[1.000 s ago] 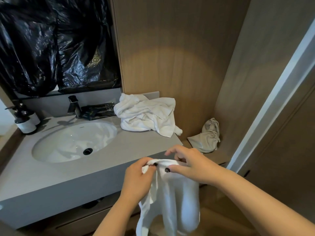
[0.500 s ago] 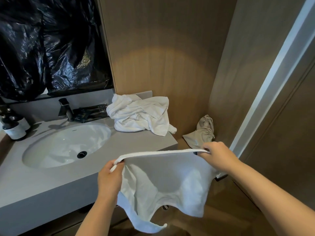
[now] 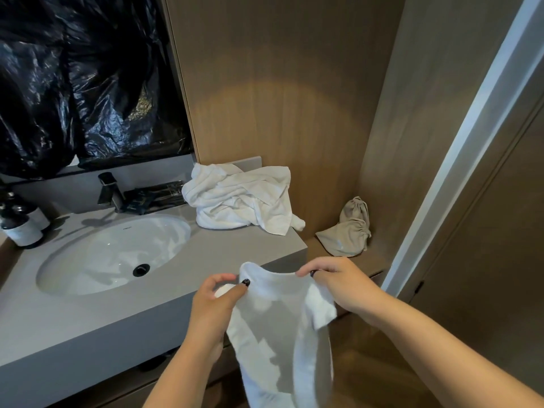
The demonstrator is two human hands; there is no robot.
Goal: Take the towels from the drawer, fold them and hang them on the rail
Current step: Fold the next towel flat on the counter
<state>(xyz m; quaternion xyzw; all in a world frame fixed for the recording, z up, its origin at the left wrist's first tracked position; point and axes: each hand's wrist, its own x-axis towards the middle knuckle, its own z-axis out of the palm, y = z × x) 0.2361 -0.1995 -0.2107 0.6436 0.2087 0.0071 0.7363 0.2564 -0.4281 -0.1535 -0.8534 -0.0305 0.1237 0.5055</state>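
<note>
A grey vanity counter (image 3: 206, 254) carries an oval sink (image 3: 112, 254), a dark faucet (image 3: 110, 191) at its back edge, and pump bottles (image 3: 22, 228) at the left edge. A beige drawstring bag (image 3: 348, 231) lies on the lower wooden ledge (image 3: 374, 262) to the right.

Soft white terry-cloth towel (image 3: 279, 328); matt grey stone-look counter (image 3: 88, 313); glossy white basin (image 3: 97, 257); crinkled shiny black plastic sheet (image 3: 73, 83) at eleven o'clock.
</note>
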